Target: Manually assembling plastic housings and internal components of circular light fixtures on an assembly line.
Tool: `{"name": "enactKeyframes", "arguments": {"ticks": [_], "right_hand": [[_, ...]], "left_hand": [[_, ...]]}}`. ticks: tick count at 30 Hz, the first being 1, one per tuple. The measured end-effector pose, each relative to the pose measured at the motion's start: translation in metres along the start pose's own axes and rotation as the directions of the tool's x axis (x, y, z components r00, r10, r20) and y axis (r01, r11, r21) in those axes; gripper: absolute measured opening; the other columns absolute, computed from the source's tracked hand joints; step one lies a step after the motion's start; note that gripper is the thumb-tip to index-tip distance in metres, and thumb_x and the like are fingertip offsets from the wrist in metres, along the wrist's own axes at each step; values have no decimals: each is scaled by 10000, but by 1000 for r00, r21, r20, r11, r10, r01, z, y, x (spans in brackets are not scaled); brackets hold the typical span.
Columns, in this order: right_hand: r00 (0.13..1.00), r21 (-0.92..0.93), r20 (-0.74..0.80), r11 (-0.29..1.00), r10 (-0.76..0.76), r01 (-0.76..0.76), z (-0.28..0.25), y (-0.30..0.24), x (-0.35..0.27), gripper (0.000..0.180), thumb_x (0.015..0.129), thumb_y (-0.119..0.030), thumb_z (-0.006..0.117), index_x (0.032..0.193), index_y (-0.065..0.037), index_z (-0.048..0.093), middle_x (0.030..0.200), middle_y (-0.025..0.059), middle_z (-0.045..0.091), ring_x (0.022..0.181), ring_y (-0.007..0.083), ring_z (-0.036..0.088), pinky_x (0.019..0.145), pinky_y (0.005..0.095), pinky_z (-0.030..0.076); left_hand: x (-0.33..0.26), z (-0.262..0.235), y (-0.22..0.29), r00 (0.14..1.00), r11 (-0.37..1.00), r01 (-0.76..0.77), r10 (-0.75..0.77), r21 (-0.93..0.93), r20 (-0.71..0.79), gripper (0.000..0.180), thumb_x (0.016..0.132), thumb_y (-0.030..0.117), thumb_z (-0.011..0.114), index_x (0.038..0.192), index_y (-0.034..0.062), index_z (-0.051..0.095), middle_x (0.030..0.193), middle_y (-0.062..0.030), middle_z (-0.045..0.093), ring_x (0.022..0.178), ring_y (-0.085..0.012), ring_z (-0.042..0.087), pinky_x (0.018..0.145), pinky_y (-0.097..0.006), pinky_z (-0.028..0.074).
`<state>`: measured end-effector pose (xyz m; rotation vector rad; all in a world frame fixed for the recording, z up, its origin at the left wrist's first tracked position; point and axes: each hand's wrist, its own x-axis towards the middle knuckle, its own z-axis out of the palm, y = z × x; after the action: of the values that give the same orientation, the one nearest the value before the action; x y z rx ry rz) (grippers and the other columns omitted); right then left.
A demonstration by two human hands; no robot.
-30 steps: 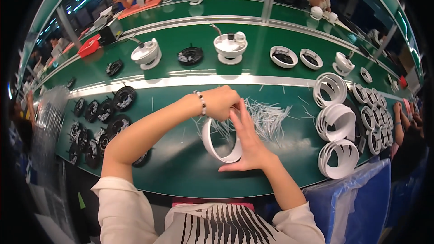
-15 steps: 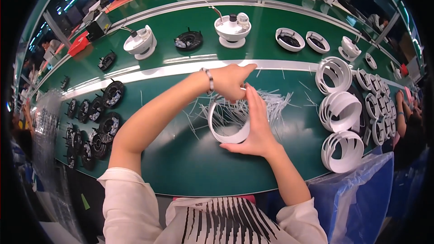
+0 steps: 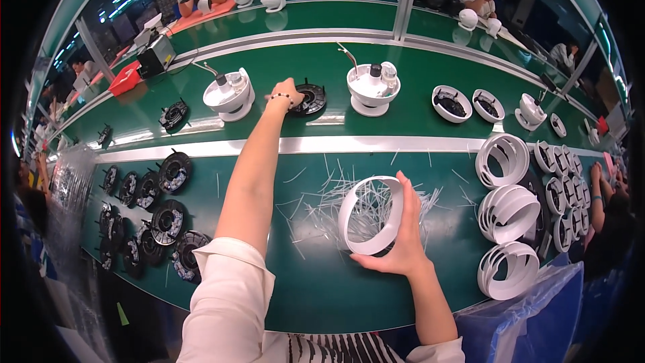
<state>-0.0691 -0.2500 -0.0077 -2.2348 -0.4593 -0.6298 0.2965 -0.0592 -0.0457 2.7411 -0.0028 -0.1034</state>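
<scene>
A: Hands, quick.
B: Right hand [image 3: 406, 250] grips a white ring [image 3: 347, 220], fingers along its right wall, thumb under the lower edge. Left hand [image 3: 285, 91] is stretched out to the left edge of a black slotted disc [image 3: 313, 100]; can't tell if those fingers have closed on it.

A: Where's the ring?
B: Over the loose white strips [image 3: 324, 211], near side of the pale rail [image 3: 363, 144]. Touching the bench [image 3: 302, 302]? Can't tell.

A: What could go wrong?
B: Ring could slip or twist: one hand only, mostly held at one side, thin wall. If the thumb eases, it'd likely drop into the strips. Dipping it low could snag or scatter them. Far side: disc sits between two white bowl-shaped units [image 3: 371, 94], so a careless sideways pull might knock one. Reach is long, so a weak fingertip hold could let the disc tip.

A: Ring's looks?
B: Plain white, smooth, probably plastic. Open band, no floor; strips show through. Tilted, opening toward the wearer, looks oval from here. No damage I can make out.
</scene>
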Motion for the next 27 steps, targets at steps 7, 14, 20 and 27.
{"name": "enactKeyframes", "arguments": {"ticks": [7, 14, 20, 27], "right_hand": [[997, 196, -45, 980, 58, -48, 3, 3, -1, 1243, 434, -330, 807, 1330, 8, 15, 1335, 217, 182, 1209, 329, 262, 999, 407, 221], [884, 803, -145, 575, 445, -157, 18, -10, 5, 1116, 603, -181, 727, 1330, -73, -113, 1351, 167, 169, 1193, 274, 304, 956, 389, 313], [881, 860, -19, 457, 473, -227, 66, -64, 28, 1101, 609, -119, 751, 1320, -13, -83, 1351, 212, 119, 1185, 268, 310, 942, 356, 343], [967, 661, 81, 713, 243, -234, 71, -54, 18, 1204, 512, -216, 813, 1316, 37, -48, 1344, 258, 142, 1217, 290, 280, 978, 360, 289]], "left_hand": [[-54, -17, 17, 933, 849, -168, -27, -501, -358, 362, 596, 125, 564, 949, 64, 619, 912, -151, 616, 883, -304, 578, 804, -342, 446], [-237, -8, 31, 907, 219, -421, 62, -881, -418, 391, 771, 26, 515, 1143, -6, 395, 1072, -156, 513, 1005, -219, 506, 873, -279, 381], [-324, -5, -5, 939, -198, -276, 155, -941, -308, 403, 838, -2, 446, 1215, 31, 306, 1189, -92, 442, 1072, -160, 451, 911, -290, 368], [-337, -39, -53, 733, -290, 448, 661, -846, 161, 626, 712, 260, 500, 1260, 17, 319, 1261, -135, 387, 1180, -301, 356, 975, -460, 285]]}}
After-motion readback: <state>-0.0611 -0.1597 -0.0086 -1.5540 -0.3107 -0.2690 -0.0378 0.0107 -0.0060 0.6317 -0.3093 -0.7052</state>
